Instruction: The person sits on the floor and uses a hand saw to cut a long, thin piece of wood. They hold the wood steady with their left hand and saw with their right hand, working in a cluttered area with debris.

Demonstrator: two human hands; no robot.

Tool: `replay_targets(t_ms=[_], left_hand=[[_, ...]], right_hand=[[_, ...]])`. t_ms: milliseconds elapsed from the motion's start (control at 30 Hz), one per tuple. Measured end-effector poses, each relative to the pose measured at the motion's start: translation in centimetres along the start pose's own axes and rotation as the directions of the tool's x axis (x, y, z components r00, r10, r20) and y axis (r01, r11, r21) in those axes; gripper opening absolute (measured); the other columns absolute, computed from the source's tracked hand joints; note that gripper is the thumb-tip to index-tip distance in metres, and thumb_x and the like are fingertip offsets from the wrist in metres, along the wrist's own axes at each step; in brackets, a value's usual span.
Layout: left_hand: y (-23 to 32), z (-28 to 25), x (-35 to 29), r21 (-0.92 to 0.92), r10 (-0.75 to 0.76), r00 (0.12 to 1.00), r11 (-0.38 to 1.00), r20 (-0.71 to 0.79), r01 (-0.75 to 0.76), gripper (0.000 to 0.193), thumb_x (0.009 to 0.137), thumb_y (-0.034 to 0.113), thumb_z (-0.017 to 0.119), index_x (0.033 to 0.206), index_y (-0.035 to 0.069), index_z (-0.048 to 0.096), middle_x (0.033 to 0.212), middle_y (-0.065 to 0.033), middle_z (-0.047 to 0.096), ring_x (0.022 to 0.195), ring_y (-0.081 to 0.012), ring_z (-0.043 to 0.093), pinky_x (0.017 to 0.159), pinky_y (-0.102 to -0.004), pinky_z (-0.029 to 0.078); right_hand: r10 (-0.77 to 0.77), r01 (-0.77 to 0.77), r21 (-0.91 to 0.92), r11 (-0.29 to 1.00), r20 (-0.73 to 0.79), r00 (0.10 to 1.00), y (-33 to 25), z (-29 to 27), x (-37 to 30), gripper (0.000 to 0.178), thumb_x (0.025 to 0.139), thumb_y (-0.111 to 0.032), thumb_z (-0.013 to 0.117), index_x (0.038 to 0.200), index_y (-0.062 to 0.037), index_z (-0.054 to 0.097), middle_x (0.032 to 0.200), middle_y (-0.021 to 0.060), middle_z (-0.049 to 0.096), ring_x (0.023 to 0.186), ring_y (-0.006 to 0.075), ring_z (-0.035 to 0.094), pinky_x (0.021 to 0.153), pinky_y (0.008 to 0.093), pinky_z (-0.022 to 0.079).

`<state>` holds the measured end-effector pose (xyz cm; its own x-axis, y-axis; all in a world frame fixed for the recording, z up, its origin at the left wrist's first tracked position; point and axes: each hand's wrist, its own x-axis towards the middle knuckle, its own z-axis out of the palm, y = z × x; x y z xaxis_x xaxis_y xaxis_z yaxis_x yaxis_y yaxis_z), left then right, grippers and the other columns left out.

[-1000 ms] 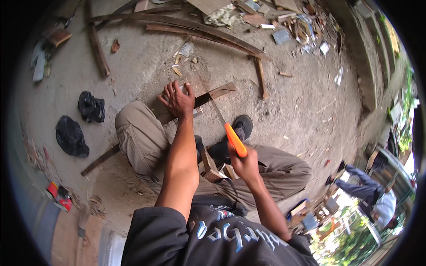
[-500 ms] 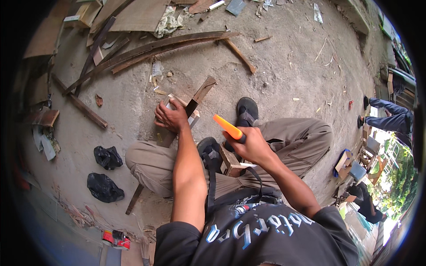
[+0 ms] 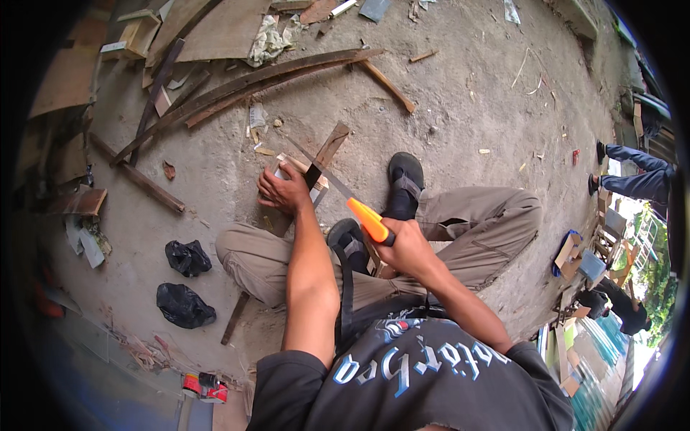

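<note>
My right hand (image 3: 410, 248) is closed round the orange and black handle of a handsaw (image 3: 368, 218). The saw's thin blade reaches away to the left and crosses over a dark wooden plank (image 3: 331, 146). My left hand (image 3: 286, 190) presses down on the plank and a pale wooden block (image 3: 293, 162) beside it, fingers bent over the wood. The plank slants from the far side back beneath my left leg, and its near end (image 3: 235, 317) shows again past my knee. Whether the saw teeth touch the plank, I cannot tell.
Long curved timbers (image 3: 251, 77) and a wooden-handled tool (image 3: 388, 86) lie beyond my hands. Two black plastic bags (image 3: 185, 305) rest on the ground at left. A person in blue trousers (image 3: 636, 169) stands at far right, and another person (image 3: 625, 305) is lower right.
My right hand has drawn the saw slightly back toward me, and its blade, indistinct before, now shows clearly. My left hand stays on the wood. The whole view has shifted a little.
</note>
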<state>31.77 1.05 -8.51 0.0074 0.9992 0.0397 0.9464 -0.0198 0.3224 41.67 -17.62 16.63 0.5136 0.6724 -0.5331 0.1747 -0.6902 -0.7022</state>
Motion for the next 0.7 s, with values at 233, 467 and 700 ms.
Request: replay_targets(t_ms=[233,467,700], left_hand=[[-0.7,-0.5,-0.2,0.088,0.032,0.999,0.996,-0.025,-0.030,0.046,0.094,0.043,0.056,0.125,0.009,0.057,0.130,-0.0094,0.058,0.131,-0.0281,0.048,0.109,-0.0639,0.027],[0.5,-1.0,-0.1,0.018,0.143,0.981,0.989,0.133,-0.146,0.041,0.100,0.030,0.044,0.133,0.007,0.051,0.140,-0.0125,0.051,0.141,-0.0318,0.038,0.112,-0.0702,0.019],[-0.7,-0.9,0.2,-0.113,0.280,0.957,0.956,0.072,-0.271,0.046,0.098,0.025,0.046,0.140,0.005,0.047,0.144,-0.0155,0.047,0.142,-0.0366,0.036,0.114,-0.0652,0.021]], right_hand=[[0.025,-0.017,-0.089,0.996,0.091,0.996,-2.0,-5.3,-7.7,0.029,0.076,-0.014,0.073,0.102,-0.0016,0.068,0.072,0.0241,0.066,0.071,0.0446,0.065,0.068,0.0479,0.053],[0.121,-0.121,-0.011,0.993,-0.003,0.993,-2.8,-2.5,-1.5,0.015,0.083,-0.011,0.069,0.089,0.0025,0.068,0.074,0.0266,0.064,0.075,0.0451,0.065,0.062,0.0424,0.051],[0.032,-0.031,0.007,0.999,-0.080,0.996,-1.5,-1.7,-2.2,0.019,0.092,-0.015,0.068,0.088,0.0038,0.067,0.060,0.0125,0.058,0.057,0.0082,0.050,0.057,0.0321,0.046]])
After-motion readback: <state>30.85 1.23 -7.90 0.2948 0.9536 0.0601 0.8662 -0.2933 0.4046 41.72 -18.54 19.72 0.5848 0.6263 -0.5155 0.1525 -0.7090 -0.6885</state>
